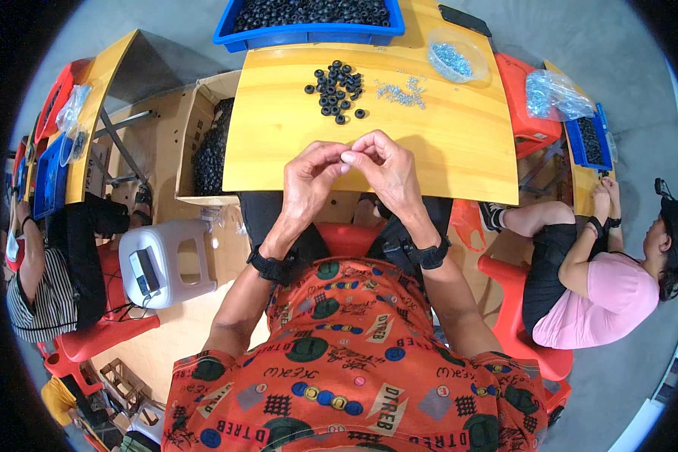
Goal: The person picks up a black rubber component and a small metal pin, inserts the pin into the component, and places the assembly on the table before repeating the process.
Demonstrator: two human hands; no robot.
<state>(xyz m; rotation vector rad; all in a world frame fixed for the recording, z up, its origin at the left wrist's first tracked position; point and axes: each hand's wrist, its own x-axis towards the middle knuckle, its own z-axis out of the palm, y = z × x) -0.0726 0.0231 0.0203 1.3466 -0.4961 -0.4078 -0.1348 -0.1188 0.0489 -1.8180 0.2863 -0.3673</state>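
My left hand (309,179) and my right hand (392,173) meet over the near edge of the yellow table (279,143). The fingers of both are pinched together at the tips, and whatever is between them is hidden or too small to name. Just beyond my hands lies a loose cluster of black ring-like parts (337,87). To the right of it, tiny silvery pieces (403,92) are scattered on the wood. A clear round bowl (480,72) at the far right holds more small shiny pieces. Along the far edge stands a blue tray (313,35) full of black parts.
A cardboard box (187,154) of black parts stands left of the table. A dark flat object (465,20) lies at the far right corner. A red stool (531,135) with a plastic bag (554,96) is to the right. Other people work at tables on both sides.
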